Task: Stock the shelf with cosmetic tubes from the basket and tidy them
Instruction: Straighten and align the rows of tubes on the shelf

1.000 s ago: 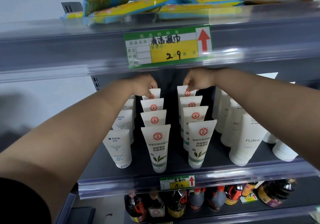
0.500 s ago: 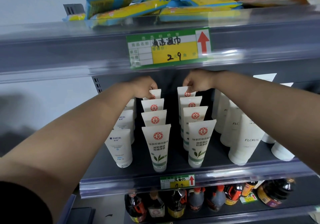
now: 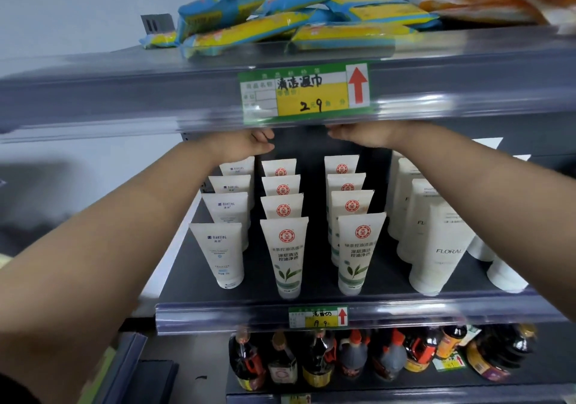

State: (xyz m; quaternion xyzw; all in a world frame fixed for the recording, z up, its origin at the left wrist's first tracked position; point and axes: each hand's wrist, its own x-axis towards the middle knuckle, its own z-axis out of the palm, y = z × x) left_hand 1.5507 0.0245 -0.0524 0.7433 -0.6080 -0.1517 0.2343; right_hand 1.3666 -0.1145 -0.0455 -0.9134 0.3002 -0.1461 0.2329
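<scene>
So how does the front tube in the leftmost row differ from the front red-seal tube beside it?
The leftmost front tube carries small blue lettering; the red-seal tube has a red emblem and green leaf. The leftmost stands slightly further back and looks shorter. Both are white, standing cap-down.

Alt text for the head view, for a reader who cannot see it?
Both hands, left and right, hover empty above two rows of green-tea tubes standing on a grey shelf. Other white tubes flank them.
</scene>
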